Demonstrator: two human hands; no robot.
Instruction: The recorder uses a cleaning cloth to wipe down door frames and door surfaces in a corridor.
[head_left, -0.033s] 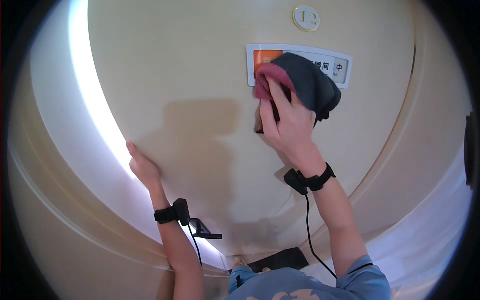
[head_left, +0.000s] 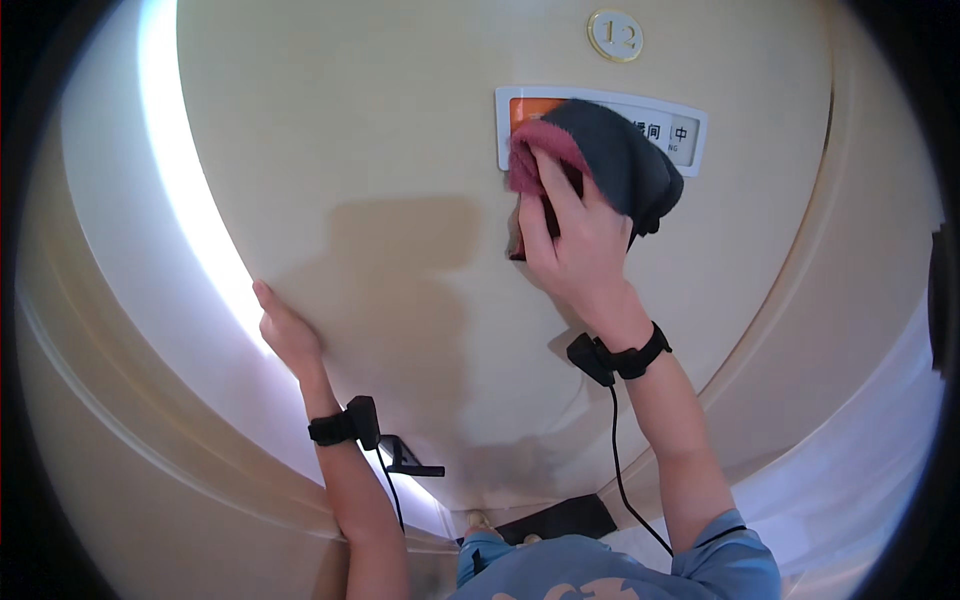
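Note:
My right hand (head_left: 580, 235) is closed on a bunched cloth (head_left: 630, 165), dark grey on one side and dusty pink on the other. The cloth lies against a white-framed sign plate (head_left: 502, 150) on a cream door (head_left: 390, 120) and covers the plate's middle and lower part. An orange panel shows at the plate's left end. At the door's left edge, my left hand (head_left: 287, 330) grips the edge; the thumb is visible, while the other fingers are hidden behind it.
A round gold-rimmed plaque (head_left: 615, 36) sits above the sign plate. Near my left forearm is a black door handle (head_left: 415, 468). Bright light comes through the gap left of the door. Both wrists carry black straps with cabled boxes. A dark mat (head_left: 560, 520) lies on the floor.
My right hand and the cloth have shifted very slightly up against the sign plate. My left hand stays on the door edge.

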